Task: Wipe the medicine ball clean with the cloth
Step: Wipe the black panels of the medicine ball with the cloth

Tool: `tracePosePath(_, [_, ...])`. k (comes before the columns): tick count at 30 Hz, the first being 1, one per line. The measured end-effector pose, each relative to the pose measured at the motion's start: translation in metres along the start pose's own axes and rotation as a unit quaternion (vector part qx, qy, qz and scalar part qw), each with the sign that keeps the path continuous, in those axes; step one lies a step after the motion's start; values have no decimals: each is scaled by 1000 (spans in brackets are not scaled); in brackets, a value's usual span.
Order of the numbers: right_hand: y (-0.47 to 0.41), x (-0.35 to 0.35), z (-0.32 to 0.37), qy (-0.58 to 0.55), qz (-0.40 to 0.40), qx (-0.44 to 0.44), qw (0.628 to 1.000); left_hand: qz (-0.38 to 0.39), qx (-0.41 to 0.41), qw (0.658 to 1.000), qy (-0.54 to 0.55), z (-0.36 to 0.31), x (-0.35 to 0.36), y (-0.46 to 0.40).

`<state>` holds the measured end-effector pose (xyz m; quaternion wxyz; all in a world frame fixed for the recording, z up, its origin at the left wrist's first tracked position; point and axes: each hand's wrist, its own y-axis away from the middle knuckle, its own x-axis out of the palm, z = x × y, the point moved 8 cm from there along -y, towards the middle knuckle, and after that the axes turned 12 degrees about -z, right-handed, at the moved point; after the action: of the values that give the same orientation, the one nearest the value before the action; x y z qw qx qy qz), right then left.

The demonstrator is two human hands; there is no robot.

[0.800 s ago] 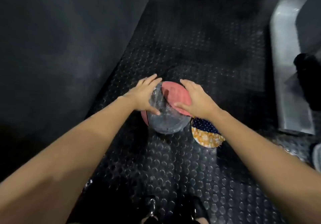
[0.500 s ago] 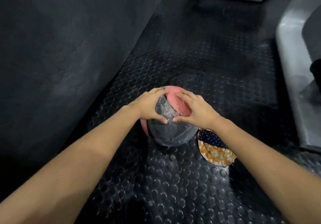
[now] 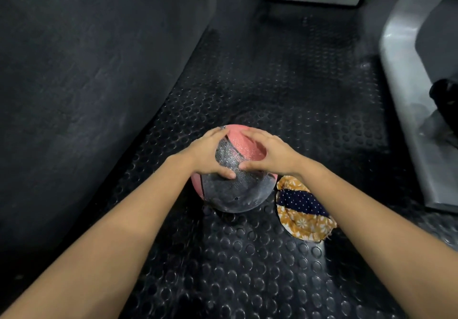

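left hand (image 3: 208, 154), right hand (image 3: 269, 154): fingers spread, holding medicine ball (image 3: 235, 187) | cloth (image 3: 303, 209) lies lower right | risk: round ball rolls away if let go

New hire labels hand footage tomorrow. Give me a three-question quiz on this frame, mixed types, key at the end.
1. True or false: the cloth is in one of the hands.
2. What touches the medicine ball? A) left hand only B) right hand only C) both hands
3. Fill in: the cloth lies on the studded floor to the ball's ____ side.

Key
1. False: it lies on the floor beside the ball.
2. C: left hand and right hand both grip its top.
3. Right.
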<state>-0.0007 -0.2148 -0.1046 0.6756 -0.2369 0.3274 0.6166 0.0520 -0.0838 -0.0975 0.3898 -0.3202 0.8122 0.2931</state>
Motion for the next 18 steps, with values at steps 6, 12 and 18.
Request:
tracePosePath(6, [53, -13, -117, 38, -179, 236, 954, 36, 41, 999, -7, -1, 0, -6])
tracePosePath(12, [108, 63, -186, 233, 59, 281, 929, 86, 96, 988, -81, -4, -3, -13])
tracePosePath(18, [91, 65, -181, 414, -21, 152, 897, 91, 35, 994, -41, -7, 4, -11])
